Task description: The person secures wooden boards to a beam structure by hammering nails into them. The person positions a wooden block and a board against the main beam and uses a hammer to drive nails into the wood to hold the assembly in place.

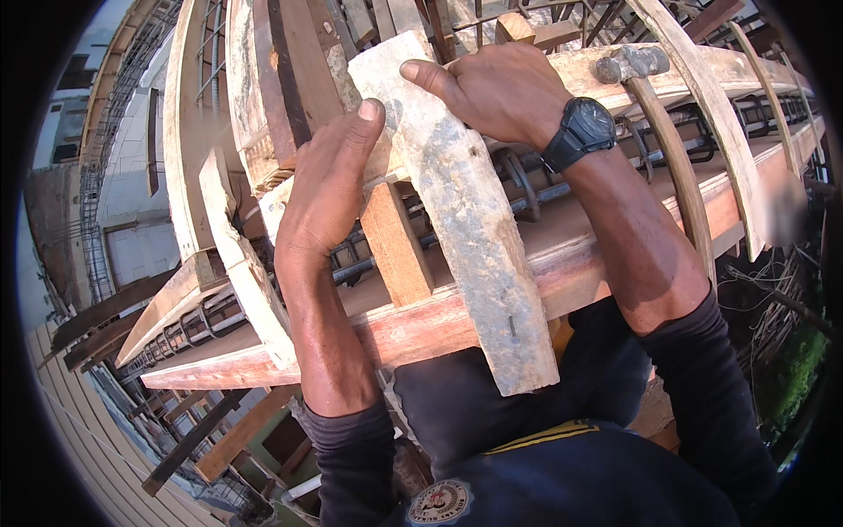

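Note:
A short, cement-stained board (470,220) lies across the two long planks of a narrow wooden formwork, its near end jutting toward me. My right hand (505,92), with a black watch at the wrist, is closed at the board's far end. Its thumb lies on the board's face; the fingertips are hidden. Left of the board, my left hand (325,184) is closed over the far plank (580,75), thumb pointing up, other fingers out of sight behind. A small wooden block (395,241) stands between the hands, its lower end at the near plank (413,332).
A hammer (634,64) rests head on the far plank, handle crossing the formwork at right. Steel reinforcing bars (527,189) run inside. Other wooden strips (246,259) cross at left and right. More timbers (211,439) and a lower level show below left.

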Available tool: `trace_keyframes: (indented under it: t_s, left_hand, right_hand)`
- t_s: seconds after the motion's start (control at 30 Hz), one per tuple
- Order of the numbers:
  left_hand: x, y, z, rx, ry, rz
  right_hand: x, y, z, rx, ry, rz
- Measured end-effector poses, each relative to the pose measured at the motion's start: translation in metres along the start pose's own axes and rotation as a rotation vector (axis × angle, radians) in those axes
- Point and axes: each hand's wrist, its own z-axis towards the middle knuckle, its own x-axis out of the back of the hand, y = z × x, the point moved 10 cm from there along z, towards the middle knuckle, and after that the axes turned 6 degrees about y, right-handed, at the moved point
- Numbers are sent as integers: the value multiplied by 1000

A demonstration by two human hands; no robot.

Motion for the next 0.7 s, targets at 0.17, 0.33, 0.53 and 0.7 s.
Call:
trace_keyframes:
  t_s: [0.17, 0.33, 0.53, 0.7]
  left_hand:
    - [1, 25, -6, -84, 17, 104]
    - [5, 23, -6, -84, -7, 88]
    - [6, 28, -17, -119, 12, 180]
    - [0, 30, -18, -175, 11, 273]
  right_hand:
    - [3, 6, 3, 26, 107, -2]
    - [4, 2, -1, 15, 106, 35]
    - [11, -4, -2, 37, 140, 24]
    - [9, 0, 0, 31, 112, 21]
